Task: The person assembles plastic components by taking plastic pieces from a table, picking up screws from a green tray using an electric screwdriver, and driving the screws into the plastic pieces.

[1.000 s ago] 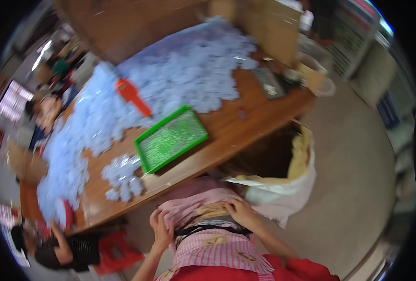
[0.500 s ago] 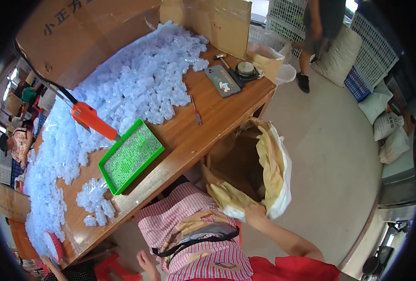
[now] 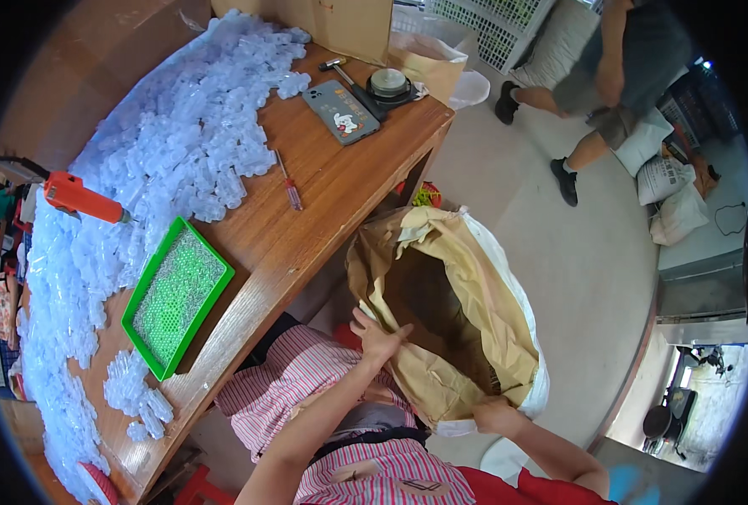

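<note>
A large sack (image 3: 441, 383), brown paper inside and white outside, stands with its mouth wide beside the table. My left hand (image 3: 380, 337) grips the near left part of its rim, thumb and fingers around the brown paper. On the near right edge, my right hand (image 3: 496, 415) is closed on the rim, its fingers partly hidden by the paper. The sack's dark interior shows no contents that I can make out.
The wooden table (image 3: 307, 210) bears a heap of clear plastic pieces (image 3: 172, 139), a green tray (image 3: 201, 325) of small metal parts, an orange electric screwdriver (image 3: 84, 199), a hand screwdriver (image 3: 290, 185) and a phone (image 3: 340, 111). Another person (image 3: 622, 67) walks on the far right.
My left hand has come up from low beside my apron to the sack's rim. My right hand stays on the rim. The walking person has moved right; the view has shifted.
</note>
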### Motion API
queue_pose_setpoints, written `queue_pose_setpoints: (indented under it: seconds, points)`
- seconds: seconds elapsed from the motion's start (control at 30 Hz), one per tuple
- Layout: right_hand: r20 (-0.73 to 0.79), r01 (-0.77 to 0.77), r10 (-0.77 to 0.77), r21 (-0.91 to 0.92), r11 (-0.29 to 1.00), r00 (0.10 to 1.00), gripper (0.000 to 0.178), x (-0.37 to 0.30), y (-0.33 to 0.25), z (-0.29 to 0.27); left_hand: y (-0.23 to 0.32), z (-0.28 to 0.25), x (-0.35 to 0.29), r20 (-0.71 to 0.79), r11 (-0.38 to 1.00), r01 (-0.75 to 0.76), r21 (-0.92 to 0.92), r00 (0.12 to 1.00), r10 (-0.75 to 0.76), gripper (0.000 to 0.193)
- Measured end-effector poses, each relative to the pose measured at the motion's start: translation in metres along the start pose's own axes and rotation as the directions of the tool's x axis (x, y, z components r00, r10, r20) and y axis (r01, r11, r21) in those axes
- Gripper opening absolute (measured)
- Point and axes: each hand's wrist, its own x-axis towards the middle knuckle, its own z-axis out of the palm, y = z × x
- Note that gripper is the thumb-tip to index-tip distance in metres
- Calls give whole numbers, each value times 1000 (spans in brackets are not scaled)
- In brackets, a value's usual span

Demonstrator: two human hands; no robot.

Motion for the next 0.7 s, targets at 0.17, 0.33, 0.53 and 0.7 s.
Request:
queue_pose_setpoints:
  seconds: [0.17, 0.33, 0.53, 0.7]
  points:
    - [-563, 190, 31, 330, 925, 826, 66, -12, -48, -120, -66, 20, 22, 128, 987, -84, -141, 987, 102, 103]
    - [-743, -544, 401, 59, 837, 536, 87, 58, -10, -202, -29, 4, -7, 297, 943, -134, -304, 928, 227, 96]
    - [-835, -869, 492, 35, 494, 246, 73, 80, 155, -185, 2, -30, -5, 299, 937, -240, -255, 902, 313, 87]
    - [-774, -839, 590, 149, 523, 230, 78, 11, 176, -218, 75, -55, 17, 189, 823, -445, -353, 827, 529, 85]
